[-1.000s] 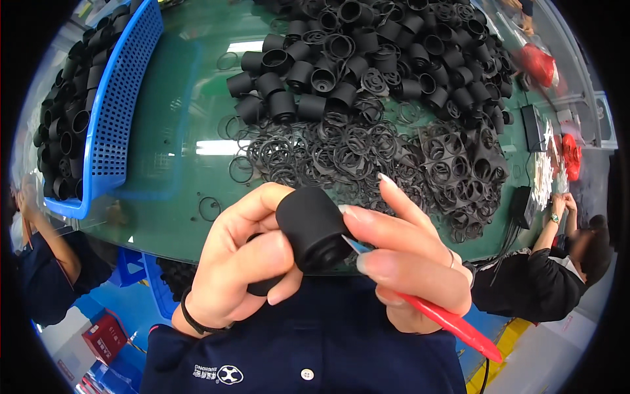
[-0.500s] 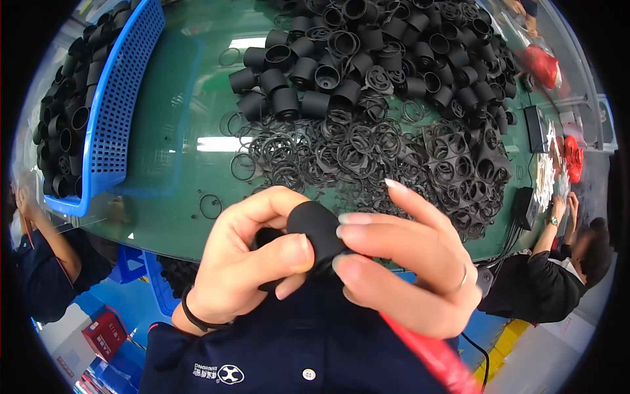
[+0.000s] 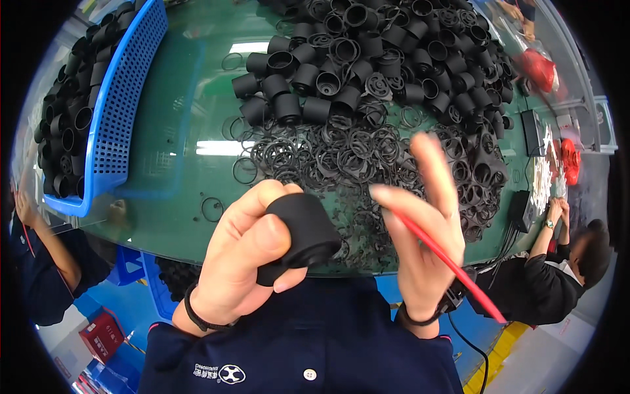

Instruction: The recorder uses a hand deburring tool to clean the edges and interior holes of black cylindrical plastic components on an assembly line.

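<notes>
In my left hand [image 3: 239,253] sits a black cylindrical rubber cup [image 3: 305,226], tilted, its stepped end toward the lower right. More black rubber shows beneath it between the fingers; I cannot tell whether it is a second piece. Clear of the cup, my right hand [image 3: 426,243] is raised with forefinger extended and slightly blurred. A thin red rod [image 3: 453,268] is held in that hand and slants down to the right. Beyond both hands lies a heap of thin black rings and scraps [image 3: 354,154] on the green table.
A large pile of black cups [image 3: 394,56] covers the far part of the green table [image 3: 170,125]. At the left stands a blue perforated basket [image 3: 125,98] full of cups. Co-workers are at both sides. Black boxes with cables [image 3: 522,210] sit along the right edge.
My right hand has come away from the cup to the right, its fingers lifting and the red rod swinging into view. My left hand keeps the cup, now turned and more exposed.
</notes>
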A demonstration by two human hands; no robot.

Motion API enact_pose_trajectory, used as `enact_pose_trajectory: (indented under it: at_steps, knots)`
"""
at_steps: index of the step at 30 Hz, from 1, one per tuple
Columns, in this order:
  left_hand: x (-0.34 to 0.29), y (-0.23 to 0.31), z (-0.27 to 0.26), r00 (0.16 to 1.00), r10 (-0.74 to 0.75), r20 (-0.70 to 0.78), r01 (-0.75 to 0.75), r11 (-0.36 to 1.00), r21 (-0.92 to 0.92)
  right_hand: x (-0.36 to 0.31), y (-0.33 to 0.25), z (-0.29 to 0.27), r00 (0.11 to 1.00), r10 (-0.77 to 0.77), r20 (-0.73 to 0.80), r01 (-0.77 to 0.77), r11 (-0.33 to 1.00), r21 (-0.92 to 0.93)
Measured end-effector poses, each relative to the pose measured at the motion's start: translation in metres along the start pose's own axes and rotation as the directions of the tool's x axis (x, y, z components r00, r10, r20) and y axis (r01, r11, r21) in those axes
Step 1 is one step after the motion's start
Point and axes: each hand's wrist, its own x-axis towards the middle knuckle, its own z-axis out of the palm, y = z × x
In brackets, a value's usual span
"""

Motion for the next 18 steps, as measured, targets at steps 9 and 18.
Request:
enact_pose_trajectory:
  at_steps: [9, 18]
  knots:
    - [-0.004, 0.012, 0.005, 0.983, -0.112, 0.144, 0.135, 0.977, -0.164, 0.004, -0.023, -0.007, 0.957, -0.279, 0.074, 0.249, 0.928, 0.279]
    - [-0.006, 0.011, 0.002, 0.977, -0.125, 0.172, 0.151, 0.978, -0.146, 0.013, -0.019, -0.013, 0.913, -0.385, 0.137, 0.347, 0.907, 0.239]
